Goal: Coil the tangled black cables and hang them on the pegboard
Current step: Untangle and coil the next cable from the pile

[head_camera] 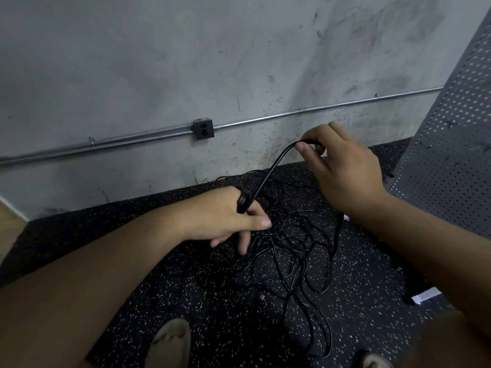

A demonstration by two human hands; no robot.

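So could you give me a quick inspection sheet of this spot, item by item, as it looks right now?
Surface: black speckled floor mat, running up to a stained grey wall.
Job's things: tangled cables heaped loose on the mat; pegboard at right, no cable on its visible part.
Clutter: small white item at the right edge, too unclear to name.
Grippers: left hand holds a small coil by the thumb; right hand pinches a strand, raised.
Cables: the strand runs from the coil up to the right hand; the rest are unsorted.
Surroundings: wall socket on a metal conduit.
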